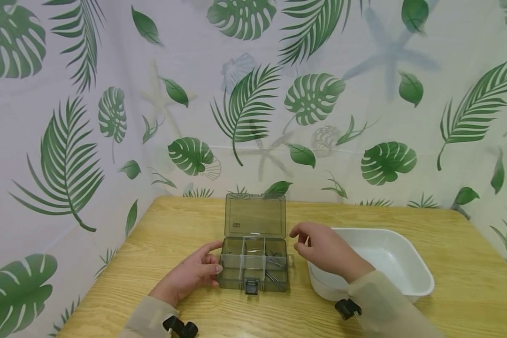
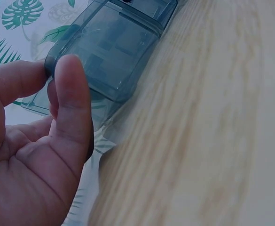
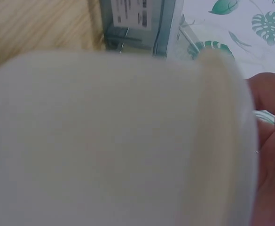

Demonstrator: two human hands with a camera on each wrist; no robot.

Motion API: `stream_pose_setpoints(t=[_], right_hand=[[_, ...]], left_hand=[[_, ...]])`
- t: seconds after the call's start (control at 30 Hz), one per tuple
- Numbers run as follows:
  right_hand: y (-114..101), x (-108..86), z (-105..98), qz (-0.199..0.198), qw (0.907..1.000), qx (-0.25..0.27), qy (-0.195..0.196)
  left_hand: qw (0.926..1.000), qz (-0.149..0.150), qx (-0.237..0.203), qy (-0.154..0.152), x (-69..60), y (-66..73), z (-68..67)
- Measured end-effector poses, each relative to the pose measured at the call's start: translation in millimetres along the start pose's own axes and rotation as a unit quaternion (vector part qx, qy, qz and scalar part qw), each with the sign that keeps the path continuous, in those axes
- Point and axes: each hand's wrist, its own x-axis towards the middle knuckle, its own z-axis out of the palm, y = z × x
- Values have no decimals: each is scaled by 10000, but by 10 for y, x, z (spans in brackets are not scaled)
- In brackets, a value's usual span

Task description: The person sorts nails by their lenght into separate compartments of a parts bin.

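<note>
A smoky, see-through compartment box [image 1: 253, 277] stands on the table with its lid [image 1: 255, 216] raised at the back. Thin dark metal pieces [image 1: 274, 280] lie in its right-hand compartments; their exact kind is too small to tell. My left hand [image 1: 196, 267] touches the box's left side, index finger towards the back and thumb nearer the front. In the left wrist view, the thumb [image 2: 71, 99] stands by the box's corner. My right hand [image 1: 325, 249] hovers between the box and a white basin [image 1: 420, 277], fingers loosely bent, with nothing visible in them.
The white basin sits right of the box, partly under my right forearm; its visible inside is bare. Wood-grain table [image 1: 181, 216] surrounds both. A leaf-patterned cloth [image 1: 253, 117] hangs behind the table and at its sides.
</note>
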Motion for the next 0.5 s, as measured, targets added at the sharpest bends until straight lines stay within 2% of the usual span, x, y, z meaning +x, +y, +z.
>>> stream_pose_setpoints(t=[0.23, 0.5], right_hand=[[159, -118, -126, 52, 9999, 24, -117], [378, -254, -245, 323, 9990, 23, -310]], left_hand=[[10000, 6, 35, 45, -9, -2, 0], [10000, -10, 21, 72, -8, -9, -5]])
